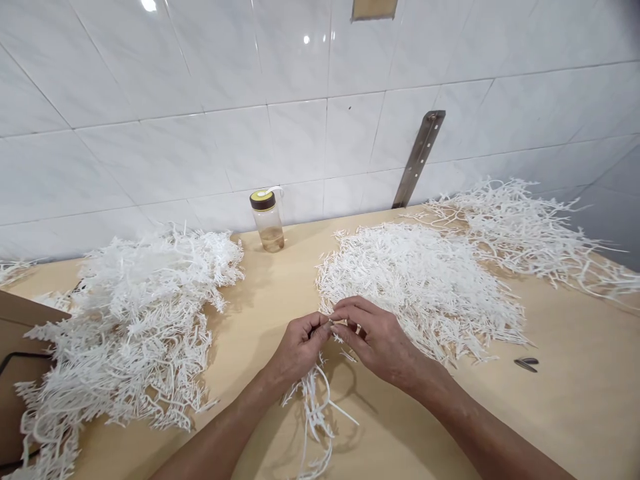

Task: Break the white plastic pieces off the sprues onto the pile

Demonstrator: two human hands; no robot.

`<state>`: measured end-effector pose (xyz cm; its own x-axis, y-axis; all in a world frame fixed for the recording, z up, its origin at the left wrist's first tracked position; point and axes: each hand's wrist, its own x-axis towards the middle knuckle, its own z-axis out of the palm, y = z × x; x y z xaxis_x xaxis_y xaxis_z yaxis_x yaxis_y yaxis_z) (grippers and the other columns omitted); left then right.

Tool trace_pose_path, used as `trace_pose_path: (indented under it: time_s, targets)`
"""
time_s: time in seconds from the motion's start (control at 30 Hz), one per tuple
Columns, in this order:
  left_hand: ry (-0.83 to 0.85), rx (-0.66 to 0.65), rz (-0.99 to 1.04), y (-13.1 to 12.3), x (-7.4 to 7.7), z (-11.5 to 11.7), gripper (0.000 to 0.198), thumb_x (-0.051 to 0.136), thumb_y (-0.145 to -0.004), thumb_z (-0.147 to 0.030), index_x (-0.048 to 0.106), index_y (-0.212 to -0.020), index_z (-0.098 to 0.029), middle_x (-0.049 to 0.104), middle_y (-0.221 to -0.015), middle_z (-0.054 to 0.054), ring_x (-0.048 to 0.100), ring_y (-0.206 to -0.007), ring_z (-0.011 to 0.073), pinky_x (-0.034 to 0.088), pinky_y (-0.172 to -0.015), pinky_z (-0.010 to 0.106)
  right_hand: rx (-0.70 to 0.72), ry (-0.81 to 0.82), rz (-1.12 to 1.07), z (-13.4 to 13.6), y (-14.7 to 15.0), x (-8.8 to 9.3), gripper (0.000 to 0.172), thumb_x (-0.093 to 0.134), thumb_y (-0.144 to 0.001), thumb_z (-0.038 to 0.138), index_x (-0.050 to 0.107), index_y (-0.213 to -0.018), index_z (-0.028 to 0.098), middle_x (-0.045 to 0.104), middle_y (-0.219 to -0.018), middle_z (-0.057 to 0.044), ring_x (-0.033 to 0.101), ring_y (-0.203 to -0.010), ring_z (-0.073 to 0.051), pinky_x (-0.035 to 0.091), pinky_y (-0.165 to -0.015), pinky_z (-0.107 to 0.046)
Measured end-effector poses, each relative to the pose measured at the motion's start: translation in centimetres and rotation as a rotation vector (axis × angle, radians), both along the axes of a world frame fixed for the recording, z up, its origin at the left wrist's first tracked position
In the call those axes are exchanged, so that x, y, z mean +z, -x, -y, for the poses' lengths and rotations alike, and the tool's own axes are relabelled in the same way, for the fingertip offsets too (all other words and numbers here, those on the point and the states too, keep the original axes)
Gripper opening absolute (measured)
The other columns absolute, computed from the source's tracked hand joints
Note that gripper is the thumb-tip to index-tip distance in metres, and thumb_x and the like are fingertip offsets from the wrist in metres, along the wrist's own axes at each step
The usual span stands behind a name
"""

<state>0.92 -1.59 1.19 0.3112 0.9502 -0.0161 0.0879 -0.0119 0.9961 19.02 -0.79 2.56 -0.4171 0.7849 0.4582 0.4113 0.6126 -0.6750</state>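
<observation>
Over the middle of the table, my left hand (299, 347) is closed around a white branching plastic stem (317, 407), thin and twig-like, whose loose ends hang down below the fist. My right hand (377, 340) meets it from the right, thumb and fingers pinched together at the upper end of the stem. The fingertips of both hands nearly touch, and they hide the exact spot being gripped. Just beyond my right hand lies a broad heap of short white plastic sprigs (410, 280).
A larger pile of white branching pieces (145, 320) covers the left side, beside a brown cardboard box (20, 393). Longer white stems (525, 227) lie at the back right. A lidded bottle (271, 227) stands near the tiled wall; small dark snips (527, 364) rest at right.
</observation>
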Motion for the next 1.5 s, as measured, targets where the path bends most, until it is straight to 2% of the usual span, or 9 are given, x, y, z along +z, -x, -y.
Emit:
trace_pose_path:
  time_s: [0.2,0.37,0.6,0.8,1.0,1.17,1.27,1.37,1.5]
  targets:
    - [-0.021,-0.029,0.017,0.0,0.2,-0.1,0.036,0.057,-0.089,-0.049,0.058,-0.075,-0.015,0.045,-0.069,-0.001,0.039,-0.066,0.0124,0.033,-0.063,0.025,-0.033,0.051,0.009,-0.2,-0.1,0.4,0.013,0.055,-0.094,0.018,0.068,-0.097,0.02,0.068,-0.098,-0.005,0.064,-0.082,-0.015,0.053,-0.069,-0.027]
    - [0.029,-0.012,-0.005,0.0,0.0,0.0,0.034,0.056,-0.09,-0.047,0.056,-0.076,-0.016,0.038,-0.064,-0.004,0.031,-0.059,0.0101,0.027,-0.056,0.023,-0.033,0.061,0.04,-0.2,-0.2,0.8,0.012,0.057,-0.092,0.014,0.068,-0.092,0.019,0.069,-0.094,-0.004,0.063,-0.085,-0.016,0.051,-0.076,-0.03]
    - [-0.027,-0.042,-0.068,0.1,-0.4,0.1,0.032,0.052,-0.093,-0.044,0.056,-0.079,-0.016,0.039,-0.068,-0.003,0.033,-0.062,0.011,0.029,-0.058,0.023,-0.031,0.098,0.079,-0.2,-0.4,1.1,0.012,0.057,-0.091,0.012,0.067,-0.089,0.018,0.068,-0.088,-0.005,0.062,-0.082,-0.017,0.049,-0.075,-0.03]
    - [-0.07,-0.049,-0.101,0.0,-0.5,0.2,0.031,0.049,-0.095,-0.041,0.055,-0.078,-0.016,0.041,-0.07,-0.002,0.035,-0.065,0.0116,0.031,-0.06,0.023,-0.048,0.096,0.105,-0.3,-0.2,0.5,0.013,0.055,-0.092,0.012,0.062,-0.084,0.018,0.065,-0.085,-0.003,0.058,-0.076,-0.014,0.045,-0.07,-0.028]
    - [0.034,-0.001,-0.034,-0.2,-0.3,0.2,0.031,0.054,-0.091,-0.042,0.052,-0.073,-0.017,0.039,-0.063,-0.004,0.033,-0.057,0.0096,0.027,-0.053,0.022,-0.097,0.15,0.113,-0.1,0.3,0.1,0.011,0.054,-0.088,0.01,0.056,-0.081,0.019,0.061,-0.081,-0.001,0.055,-0.072,-0.014,0.042,-0.065,-0.027]
    - [0.125,-0.015,0.034,0.1,0.2,-0.1,0.034,0.059,-0.086,-0.043,0.048,-0.067,-0.017,0.037,-0.059,-0.005,0.03,-0.053,0.0083,0.024,-0.05,0.021,-0.119,0.06,0.182,0.1,0.8,-0.6,0.01,0.051,-0.089,0.01,0.054,-0.086,0.019,0.059,-0.084,-0.002,0.054,-0.073,-0.016,0.041,-0.064,-0.028]
    - [0.173,-0.025,0.065,0.2,0.6,-0.2,0.034,0.061,-0.086,-0.045,0.051,-0.069,-0.017,0.038,-0.06,-0.005,0.031,-0.053,0.008,0.023,-0.049,0.021,-0.164,0.016,0.202,0.3,1.4,-0.9,0.01,0.047,-0.091,0.012,0.053,-0.087,0.019,0.059,-0.084,-0.003,0.054,-0.072,-0.016,0.04,-0.064,-0.029]
    - [0.212,-0.023,0.112,0.3,0.8,0.1,0.036,0.063,-0.085,-0.047,0.05,-0.07,-0.017,0.038,-0.06,-0.005,0.031,-0.052,0.0073,0.023,-0.049,0.021,-0.209,0.038,0.181,0.2,1.8,-1.3,0.01,0.046,-0.092,0.015,0.054,-0.087,0.019,0.059,-0.083,-0.004,0.055,-0.07,-0.016,0.04,-0.062,-0.029]
    - [0.228,-0.098,0.169,0.3,0.9,0.6,0.037,0.065,-0.084,-0.048,0.051,-0.072,-0.017,0.036,-0.058,-0.006,0.029,-0.049,0.006,0.022,-0.047,0.02,-0.416,0.081,0.158,-1.0,0.5,-1.3,0.011,0.047,-0.088,0.017,0.053,-0.079,0.019,0.059,-0.075,-0.003,0.055,-0.066,-0.017,0.041,-0.06,-0.029]
